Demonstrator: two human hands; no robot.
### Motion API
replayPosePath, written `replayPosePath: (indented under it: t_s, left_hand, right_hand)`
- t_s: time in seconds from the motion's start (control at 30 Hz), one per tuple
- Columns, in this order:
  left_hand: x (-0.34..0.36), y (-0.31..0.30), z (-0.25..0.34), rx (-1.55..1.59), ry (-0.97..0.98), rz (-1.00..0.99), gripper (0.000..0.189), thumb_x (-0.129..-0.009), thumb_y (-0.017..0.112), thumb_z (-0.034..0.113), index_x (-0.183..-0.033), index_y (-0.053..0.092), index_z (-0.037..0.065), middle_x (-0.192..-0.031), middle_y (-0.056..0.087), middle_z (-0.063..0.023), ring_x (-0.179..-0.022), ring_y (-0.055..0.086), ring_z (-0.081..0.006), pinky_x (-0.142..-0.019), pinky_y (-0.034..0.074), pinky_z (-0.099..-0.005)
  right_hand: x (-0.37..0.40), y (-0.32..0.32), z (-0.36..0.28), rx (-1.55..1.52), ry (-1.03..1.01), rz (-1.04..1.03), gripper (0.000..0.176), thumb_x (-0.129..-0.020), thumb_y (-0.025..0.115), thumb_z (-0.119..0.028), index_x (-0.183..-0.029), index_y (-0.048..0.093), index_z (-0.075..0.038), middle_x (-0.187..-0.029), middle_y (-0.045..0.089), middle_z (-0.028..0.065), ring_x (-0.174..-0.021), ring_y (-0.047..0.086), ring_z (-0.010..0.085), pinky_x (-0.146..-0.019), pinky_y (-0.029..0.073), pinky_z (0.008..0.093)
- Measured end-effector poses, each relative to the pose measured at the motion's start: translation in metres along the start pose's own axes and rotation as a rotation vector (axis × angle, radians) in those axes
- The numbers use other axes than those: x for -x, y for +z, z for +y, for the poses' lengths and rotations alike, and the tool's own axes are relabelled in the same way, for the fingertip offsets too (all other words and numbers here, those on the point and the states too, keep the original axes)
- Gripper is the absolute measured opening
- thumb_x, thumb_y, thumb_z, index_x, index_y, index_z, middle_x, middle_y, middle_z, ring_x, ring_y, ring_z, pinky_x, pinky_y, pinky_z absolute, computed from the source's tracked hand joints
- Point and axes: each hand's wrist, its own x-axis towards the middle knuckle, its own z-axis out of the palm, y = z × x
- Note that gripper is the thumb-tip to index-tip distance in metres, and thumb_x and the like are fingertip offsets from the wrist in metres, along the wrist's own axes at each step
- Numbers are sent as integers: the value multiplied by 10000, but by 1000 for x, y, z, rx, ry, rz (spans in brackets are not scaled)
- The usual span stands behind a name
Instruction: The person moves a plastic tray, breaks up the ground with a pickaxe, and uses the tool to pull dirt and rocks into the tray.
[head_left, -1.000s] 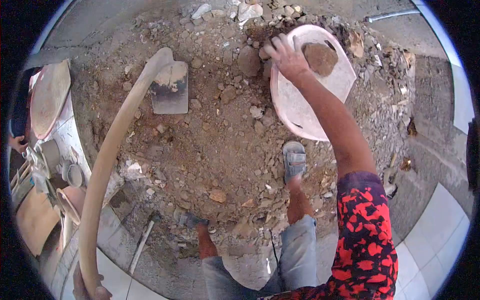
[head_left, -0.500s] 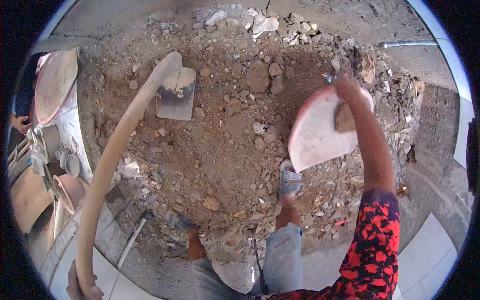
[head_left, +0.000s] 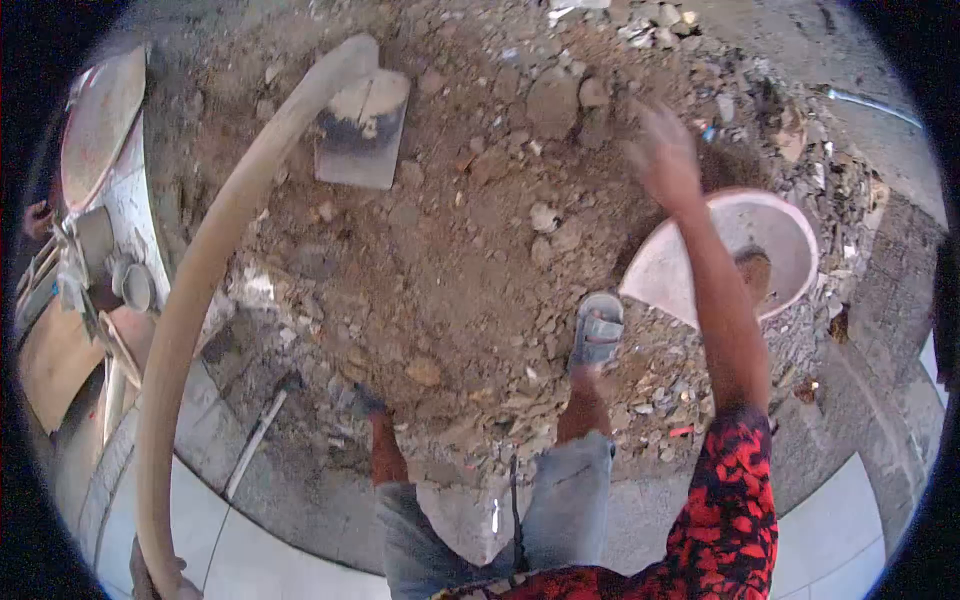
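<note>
My left hand point(head_left: 160, 575) grips the end of a long curved wooden handle at the bottom left. That handle belongs to a hoe point(head_left: 200, 270), whose flat metal blade rests on the soil at upper left. My right hand point(head_left: 663, 155), blurred by motion, reaches over the dirt with its fingers stretched out and nothing in them. Just below it lies a pale scoop-shaped pan point(head_left: 655, 270) with a reddish rim, partly hidden by my forearm. A brown lump point(head_left: 753, 272) sits inside the pan.
Loose soil and rubble point(head_left: 450, 240) spread around my sandalled feet point(head_left: 598, 330). On the left, another person's hand point(head_left: 38, 220) shows near a second pan point(head_left: 100, 130) and a pile of tools and boards. A white pipe point(head_left: 255, 445) lies at lower left.
My right hand has let go of the pan's rim and moved left. The pan now lies farther right, turned and flatter. My left hand stays on the hoe handle.
</note>
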Motion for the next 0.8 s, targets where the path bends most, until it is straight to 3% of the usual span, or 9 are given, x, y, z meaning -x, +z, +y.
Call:
replayPosePath:
  t_s: [0.07,0.1,0.17,0.27,0.47,0.5,0.6,0.67,0.8]
  left_hand:
    - [-1,2,-18,12,34,-10,552,-733,640,227,-1209,430,42,-878,568,-64,-609,480,-107,-520,379,-196]
    - [-5,-1,-37,9,60,66,645,-686,656,347,-1182,426,5,-838,539,-70,-561,468,-89,-479,370,-195]
    - [0,-4,-61,-23,47,140,760,-639,672,466,-1155,423,-31,-797,509,-76,-514,455,-71,-437,362,-194]
    - [-4,-5,-65,-162,-54,254,847,-625,642,559,-1184,399,-28,-791,504,-69,-513,454,-59,-423,347,-179]
    - [-7,27,-19,-71,-17,302,855,-592,640,568,-1164,440,-35,-805,522,-91,-554,455,-90,-481,359,-209]
    - [-6,30,-15,-80,-65,363,804,-578,644,524,-1124,484,-44,-791,526,-104,-591,457,-122,-533,368,-242]
    - [-5,14,-43,-76,77,284,866,-635,620,602,-1196,409,-22,-866,525,-106,-531,467,-77,-436,364,-185]
    - [-3,16,-42,-31,115,253,816,-659,620,569,-1193,416,-14,-886,531,-118,-536,471,-83,-427,356,-186]
    - [-4,14,-35,-49,46,202,791,-587,623,512,-1166,471,-4,-822,521,-104,-567,431,-88,-522,330,-192]
  right_hand:
    - [-38,55,-59,24,83,25,672,-692,656,-377,-1246,368,-129,-1205,425,204,-1142,369,371,-934,329,451]
    - [-52,83,-74,131,102,54,698,-685,658,-403,-1253,353,-134,-1203,426,211,-1138,377,372,-926,336,463]
    - [-80,108,-83,-88,343,-342,743,-728,575,-502,-1328,216,-251,-1308,302,217,-1228,231,405,-984,257,463]
    - [-87,121,-67,286,121,-219,744,-714,607,-443,-1304,243,-176,-1285,320,220,-1188,291,388,-958,292,451]
    - [-30,113,10,-753,335,46,492,-718,622,-207,-1145,452,-33,-1135,482,173,-1051,466,283,-867,389,378]
    - [-12,81,-3,-475,361,96,444,-743,591,-146,-1141,448,-11,-1126,473,138,-1025,472,260,-868,391,348]
    - [63,18,-37,-1350,888,168,420,-791,504,-101,-1195,403,-44,-1137,453,135,-1003,477,256,-839,426,352]
    - [116,-26,-30,-1363,1099,58,399,-816,458,-115,-1200,394,-30,-1142,456,151,-1015,479,259,-812,446,359]
    - [202,-102,22,-1459,1058,176,458,-858,358,-180,-1274,274,-7,-1191,409,182,-1071,445,309,-856,428,417]
